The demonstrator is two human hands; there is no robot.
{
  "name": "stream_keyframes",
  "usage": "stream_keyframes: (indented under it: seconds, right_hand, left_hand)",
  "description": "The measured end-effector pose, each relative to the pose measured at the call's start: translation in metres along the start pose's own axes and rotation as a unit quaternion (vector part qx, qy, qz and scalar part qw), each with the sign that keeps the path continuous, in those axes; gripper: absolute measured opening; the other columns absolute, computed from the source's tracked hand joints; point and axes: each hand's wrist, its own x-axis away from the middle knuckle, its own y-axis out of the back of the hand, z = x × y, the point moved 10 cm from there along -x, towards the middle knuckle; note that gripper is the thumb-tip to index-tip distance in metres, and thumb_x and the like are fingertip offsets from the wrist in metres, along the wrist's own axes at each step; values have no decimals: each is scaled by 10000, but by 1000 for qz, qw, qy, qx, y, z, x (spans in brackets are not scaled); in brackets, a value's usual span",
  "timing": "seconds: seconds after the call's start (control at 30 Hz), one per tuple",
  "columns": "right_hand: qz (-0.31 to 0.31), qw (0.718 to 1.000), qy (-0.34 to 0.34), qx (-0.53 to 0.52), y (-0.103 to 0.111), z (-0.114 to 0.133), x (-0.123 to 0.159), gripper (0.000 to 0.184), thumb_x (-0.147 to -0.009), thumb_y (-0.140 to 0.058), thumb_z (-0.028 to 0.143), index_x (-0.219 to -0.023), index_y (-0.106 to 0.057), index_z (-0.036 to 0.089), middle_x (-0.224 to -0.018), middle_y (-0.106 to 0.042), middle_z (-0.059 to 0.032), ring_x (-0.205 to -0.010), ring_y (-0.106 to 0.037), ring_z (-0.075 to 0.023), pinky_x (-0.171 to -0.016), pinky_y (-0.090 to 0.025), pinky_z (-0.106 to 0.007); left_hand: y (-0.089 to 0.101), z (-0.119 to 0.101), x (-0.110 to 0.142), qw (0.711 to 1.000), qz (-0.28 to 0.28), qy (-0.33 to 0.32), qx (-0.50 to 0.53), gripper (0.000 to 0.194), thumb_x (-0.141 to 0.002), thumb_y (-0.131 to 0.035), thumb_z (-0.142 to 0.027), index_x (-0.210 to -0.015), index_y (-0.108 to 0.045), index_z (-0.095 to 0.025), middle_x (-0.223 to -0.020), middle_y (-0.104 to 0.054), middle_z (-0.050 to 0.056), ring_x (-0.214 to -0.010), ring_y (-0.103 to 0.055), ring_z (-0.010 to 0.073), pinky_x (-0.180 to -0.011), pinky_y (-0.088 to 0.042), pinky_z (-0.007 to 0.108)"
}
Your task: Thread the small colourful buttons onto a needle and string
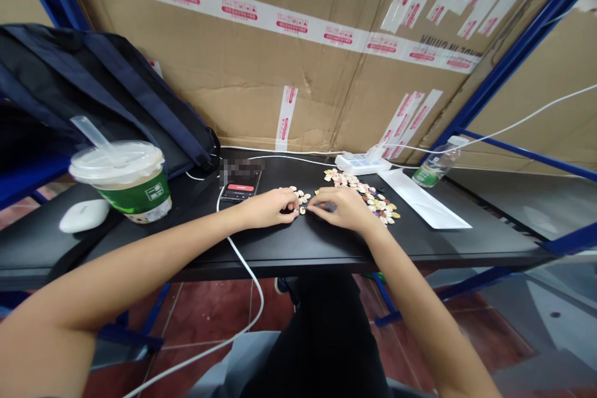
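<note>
Over the black desk, my left hand (273, 207) rests with its fingers curled together; anything inside them is hidden. Facing it, my right hand (345, 206) has thumb and forefinger drawn into a pinch, and I cannot make out what is between them. One small pale oval piece (303, 211), like a shell or bead, lies between the two hands, close to both sets of fingertips. A few more cream oval pieces (304, 198) sit just behind it. Beyond my right hand spreads a loose pile of similar small pieces (383, 206), in white, yellow, brown and purple.
A phone (240, 186) with a white cable lies left of my hands. Further left are a lidded drink cup (135, 189) with a straw, a white case (84, 216) and a backpack (140, 87). Rightward are a power strip (361, 164), folded paper (426, 200) and a bottle (436, 165).
</note>
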Motion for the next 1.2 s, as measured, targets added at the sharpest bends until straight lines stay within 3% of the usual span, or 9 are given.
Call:
stream_keyframes:
  seconds: [0.23,0.37,0.53,0.77,0.9,1.07,1.2]
  right_hand:
    - [-55,996,-50,44,11,-23,3,155,-908,-602,314,-908,-742,249,-810,-714,-13,-747,-644,-157,-699,-412,-273]
    - [-92,985,-109,96,22,-47,9,138,-897,-618,320,-899,-740,255,-831,-721,-13,-777,-652,-176,-669,-397,-280]
    - [-83,982,-133,106,21,-62,13,119,-879,-636,326,-894,-736,262,-826,-722,1,-763,-654,-173,-632,-376,-274]
    - [-67,981,-143,116,16,-67,11,128,-871,-639,332,-900,-747,270,-835,-728,-9,-757,-652,-182,-626,-382,-276]
    - [-70,984,-130,104,16,-64,13,129,-866,-641,339,-894,-747,272,-816,-729,-7,-759,-655,-182,-636,-402,-277]
    - [-44,995,-83,38,15,-46,15,128,-856,-644,334,-853,-751,266,-788,-732,5,-679,-634,-153,-660,-434,-269]
    - [-5,999,-43,-9,9,-25,13,124,-863,-636,310,-844,-747,257,-756,-708,4,-643,-600,-137,-643,-428,-259]
  left_hand:
    - [10,7,5,995,-62,32,-71,147,-868,-553,-243,-1000,-596,-196,-983,-575,47,-879,-589,194,-857,-454,335]
    - [10,5,5,994,-45,39,-94,100,-887,-526,-227,-948,-598,-194,-979,-576,43,-845,-584,185,-857,-441,344]
    - [11,2,5,994,-36,38,-98,106,-896,-524,-217,-938,-617,-189,-991,-579,47,-875,-586,185,-870,-431,337]
    - [10,1,5,994,-35,38,-101,112,-901,-532,-233,-950,-622,-188,-1006,-583,50,-893,-592,191,-903,-427,362]
    - [8,-4,4,996,-32,4,-83,139,-903,-533,-235,-991,-632,-191,-1010,-578,55,-906,-595,188,-878,-453,330]
    - [2,-7,5,996,-20,-30,-87,288,-929,-534,-286,-1202,-617,-245,-1124,-566,71,-1053,-577,212,-956,-448,342]
    - [3,-2,6,994,-29,-8,-105,300,-936,-530,-322,-1212,-613,-237,-1138,-564,82,-1077,-566,236,-955,-448,381]
